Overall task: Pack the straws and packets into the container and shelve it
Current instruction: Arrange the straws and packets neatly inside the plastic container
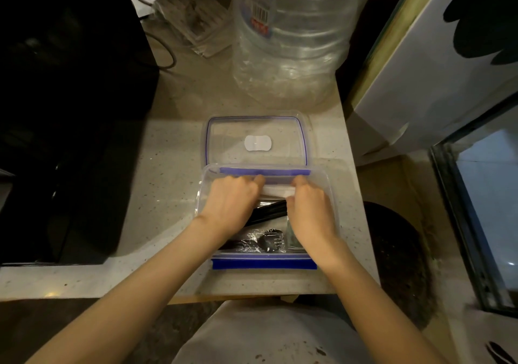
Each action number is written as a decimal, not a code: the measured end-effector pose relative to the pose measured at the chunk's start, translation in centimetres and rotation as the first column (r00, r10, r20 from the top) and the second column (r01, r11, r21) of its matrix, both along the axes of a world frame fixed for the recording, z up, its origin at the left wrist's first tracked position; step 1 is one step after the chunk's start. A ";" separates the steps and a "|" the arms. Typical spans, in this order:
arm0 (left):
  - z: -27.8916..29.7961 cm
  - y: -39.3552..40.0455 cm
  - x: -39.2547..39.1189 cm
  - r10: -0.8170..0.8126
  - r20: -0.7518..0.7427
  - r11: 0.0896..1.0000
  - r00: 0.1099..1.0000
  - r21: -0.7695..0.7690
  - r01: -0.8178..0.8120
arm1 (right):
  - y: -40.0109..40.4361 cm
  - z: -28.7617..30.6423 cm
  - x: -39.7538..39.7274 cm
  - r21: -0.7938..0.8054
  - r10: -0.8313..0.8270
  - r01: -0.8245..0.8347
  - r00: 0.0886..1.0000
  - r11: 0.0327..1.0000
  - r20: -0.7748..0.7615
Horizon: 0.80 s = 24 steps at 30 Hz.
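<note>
**Two hands deep in the box, lid waiting behind**

Both hands are down inside the clear container (267,261) at the centre of the frame. The left hand (231,205) and the right hand (309,209) each have their fingers curled over the ends of a white packet (276,191) near the far wall, seemingly tucking it flat. Between them lies a bundle of black straws (270,209), slanted across the box, and nearer the bottom of the frame a crinkly wrapped piece of black cutlery (260,241) sits against the near wall.

Everything in there looks feather-light and floppy; the wrappers seem slick and likely to spring up unless pressed flat before closing. The box itself is stiff plastic, best gripped by its long sides or its blue clips. Its clear lid (255,128) lies flat on the surface (173,153), touching the far rim.

Room is tight. The container sits near the front edge of the surface, a big water bottle (291,32) stands beyond the lid, a dark appliance (70,111) crowds the left, and a drop-off runs along the right. Lifting straight up seems the safest way out.
</note>
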<state>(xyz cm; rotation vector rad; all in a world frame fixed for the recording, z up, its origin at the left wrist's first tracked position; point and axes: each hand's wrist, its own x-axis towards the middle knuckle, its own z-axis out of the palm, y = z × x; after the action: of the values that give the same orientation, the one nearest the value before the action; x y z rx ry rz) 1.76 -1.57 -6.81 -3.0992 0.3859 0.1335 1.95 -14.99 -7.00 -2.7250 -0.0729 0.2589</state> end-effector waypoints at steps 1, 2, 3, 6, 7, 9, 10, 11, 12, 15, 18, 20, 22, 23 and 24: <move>0.1 0.0 0.1 -0.002 0.025 1.000 1.000 0.005 0.002 | -0.1 0.0 0.1 0.035 -0.011 0.011 1.000 0.999 -0.004; -0.2 -0.1 0.3 -0.003 0.048 1.000 0.999 -0.009 0.004 | -0.1 0.2 0.1 0.063 -0.017 0.018 1.000 0.998 -0.011; -0.4 -0.2 0.5 -0.001 0.030 0.999 1.000 -0.036 0.002 | -0.2 0.3 0.1 0.091 -0.021 0.022 1.000 0.996 -0.011; -0.2 -0.3 0.7 0.021 0.013 0.995 1.000 -0.101 -0.019 | -0.4 0.4 0.0 0.144 -0.038 0.038 0.999 0.989 -0.008; -0.3 -0.3 0.6 0.027 0.014 0.993 1.000 -0.112 -0.026 | -0.4 0.5 0.0 0.154 -0.036 0.038 0.999 0.987 -0.012; -0.8 -0.1 0.3 0.016 -0.038 0.990 0.999 -0.141 -0.021 | -0.5 0.4 0.1 0.161 -0.031 0.035 0.999 0.986 -0.030; -0.8 0.0 0.2 0.014 -0.042 0.987 0.999 -0.160 -0.021 | -0.6 0.4 0.2 0.165 -0.028 0.035 0.999 0.986 -0.043; -0.7 0.0 0.2 0.020 -0.030 0.985 0.999 -0.173 -0.025 | -0.6 0.4 0.2 0.167 -0.024 0.032 0.998 0.985 -0.051; -0.8 0.1 0.1 0.027 -0.001 0.984 1.000 -0.178 -0.027 | -0.7 0.4 0.2 0.165 -0.019 0.028 0.998 0.986 -0.057; -0.2 -0.1 0.2 0.026 -0.015 0.996 1.000 -0.089 -0.027 | -0.8 0.6 0.1 0.147 0.002 0.007 0.998 0.989 -0.059; -0.7 -0.2 0.2 0.070 0.042 0.996 0.997 -0.052 -0.067 | -0.9 0.7 -0.1 0.109 0.038 -0.033 0.998 0.993 -0.046; -0.6 -0.3 0.1 0.061 0.051 0.998 0.997 -0.035 -0.059 | -0.9 0.9 -0.3 0.099 0.040 -0.040 0.999 0.994 0.006; -0.6 -0.2 -0.1 0.065 0.065 0.998 0.996 -0.024 -0.063 | -0.9 1.0 -0.6 0.108 0.040 -0.050 0.995 0.993 0.094; -0.9 -0.2 0.0 0.074 0.084 0.997 0.994 -0.020 -0.072 | -0.9 1.0 -0.6 0.108 0.052 -0.067 0.990 0.992 0.130; -0.9 -0.4 0.0 0.091 0.083 0.996 0.992 -0.010 -0.090 | -0.8 1.0 -0.6 0.101 0.074 -0.089 0.986 0.991 0.147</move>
<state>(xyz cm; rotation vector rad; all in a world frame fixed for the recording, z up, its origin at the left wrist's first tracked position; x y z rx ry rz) 1.79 -1.93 -7.68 -3.1162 0.2444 0.0043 1.40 -15.78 -6.03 -2.6326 -0.2328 0.0798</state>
